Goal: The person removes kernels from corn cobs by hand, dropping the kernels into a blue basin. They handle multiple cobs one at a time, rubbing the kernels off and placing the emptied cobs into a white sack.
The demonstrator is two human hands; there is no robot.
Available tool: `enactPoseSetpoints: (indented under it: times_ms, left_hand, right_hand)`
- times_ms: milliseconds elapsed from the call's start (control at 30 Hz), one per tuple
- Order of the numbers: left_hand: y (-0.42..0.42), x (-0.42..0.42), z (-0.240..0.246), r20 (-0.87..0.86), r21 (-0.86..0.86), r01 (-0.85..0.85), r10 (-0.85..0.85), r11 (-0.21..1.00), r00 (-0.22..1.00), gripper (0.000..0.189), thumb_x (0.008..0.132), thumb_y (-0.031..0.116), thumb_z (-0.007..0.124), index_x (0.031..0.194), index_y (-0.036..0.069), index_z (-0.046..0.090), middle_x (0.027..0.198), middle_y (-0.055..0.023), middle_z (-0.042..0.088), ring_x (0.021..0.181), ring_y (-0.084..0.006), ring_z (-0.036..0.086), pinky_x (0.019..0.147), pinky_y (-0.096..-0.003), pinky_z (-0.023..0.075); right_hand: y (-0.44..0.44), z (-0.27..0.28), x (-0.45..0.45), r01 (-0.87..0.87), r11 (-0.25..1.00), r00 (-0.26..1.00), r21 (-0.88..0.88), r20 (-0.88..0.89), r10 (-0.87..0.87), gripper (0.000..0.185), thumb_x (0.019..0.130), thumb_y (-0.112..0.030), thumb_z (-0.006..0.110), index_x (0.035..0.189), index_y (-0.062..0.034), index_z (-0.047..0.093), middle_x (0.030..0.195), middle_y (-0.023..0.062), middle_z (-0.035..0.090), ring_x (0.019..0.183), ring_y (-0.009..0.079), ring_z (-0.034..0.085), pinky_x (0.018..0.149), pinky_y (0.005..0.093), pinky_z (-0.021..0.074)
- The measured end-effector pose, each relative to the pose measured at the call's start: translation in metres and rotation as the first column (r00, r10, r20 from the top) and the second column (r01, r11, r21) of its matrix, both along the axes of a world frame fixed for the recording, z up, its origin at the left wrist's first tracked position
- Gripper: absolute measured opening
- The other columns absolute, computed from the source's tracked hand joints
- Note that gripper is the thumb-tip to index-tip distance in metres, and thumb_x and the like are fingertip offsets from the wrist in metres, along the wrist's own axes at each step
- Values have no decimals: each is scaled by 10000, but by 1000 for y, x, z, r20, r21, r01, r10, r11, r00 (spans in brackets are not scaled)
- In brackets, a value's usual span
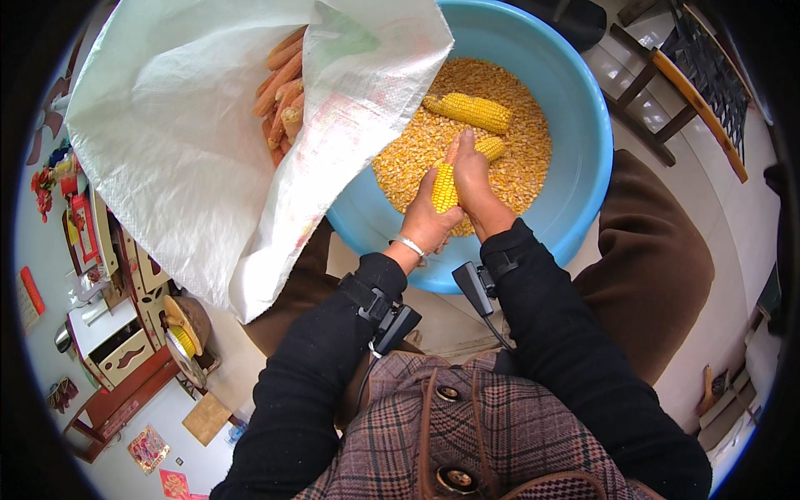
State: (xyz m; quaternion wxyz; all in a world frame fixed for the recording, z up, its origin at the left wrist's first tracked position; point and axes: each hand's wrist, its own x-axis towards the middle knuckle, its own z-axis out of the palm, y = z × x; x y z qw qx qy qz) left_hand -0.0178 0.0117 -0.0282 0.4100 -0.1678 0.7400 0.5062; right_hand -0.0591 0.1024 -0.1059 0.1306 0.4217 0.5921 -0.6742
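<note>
My left hand (427, 224) grips the lower end of a partly shelled corn ear (445, 189). Yellow kernels cover its near part, and its far tip is bare and pinkish. Against the right side of that ear presses my right hand (473, 176), its thumb along the bare end. Both hands are over a blue plastic basin (584, 125) with loose corn kernels (525, 156) in its bottom. On the kernels lie a yellow corn ear (470, 111) and another ear (490, 148), partly hidden behind my right hand.
A white woven sack (187, 125) overlaps the basin's left side. Bare corncobs (284, 94) show in its mouth. My knees flank the basin. A wooden chair with a woven seat (706, 81) stands at the right, and a cabinet (125, 344) at the left.
</note>
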Motion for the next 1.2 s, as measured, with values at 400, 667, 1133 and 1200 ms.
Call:
enactPoseSetpoints:
  times_ms: [400, 667, 1133, 1200]
  left_hand:
    - [-5, 0, -10, -395, -245, 215, -300, 945, 868, 824, 626, 86, 628, 1339, 77, 215, 1012, -154, 555, 779, -269, 585, 671, -314, 483]
    - [-3, 1, -7, -364, -431, 201, -373, 880, 854, 795, 621, 99, 634, 1313, 49, 246, 942, -213, 575, 798, -322, 585, 686, -350, 478]
    - [0, 3, -8, -330, -458, 271, -445, 847, 833, 765, 627, 88, 644, 1296, 6, 282, 929, -193, 588, 819, -291, 591, 715, -333, 477]
    - [1, 4, -11, -269, -327, 175, -269, 929, 925, 768, 619, 74, 641, 1298, 16, 286, 940, -201, 581, 826, -309, 587, 706, -352, 475]
  right_hand:
    - [-9, -16, 0, 186, 975, 982, -124, -9, -188, 568, 900, -460, 321, 686, 23, 530, 632, 122, 533, 596, 253, 502, 610, 391, 401]
    - [-12, -15, 3, 355, 824, 929, -441, 69, -363, 512, 908, -425, 343, 715, 7, 541, 637, 70, 501, 577, 174, 437, 573, 351, 389]
    - [-11, -8, 8, 183, 948, 983, -259, 39, -179, 516, 916, -421, 297, 773, 9, 543, 735, 104, 545, 665, 197, 509, 595, 357, 398]
    - [-7, -6, 9, 49, 991, 999, -128, 31, -45, 489, 917, -419, 310, 791, -7, 541, 715, 84, 523, 647, 170, 492, 585, 341, 404]
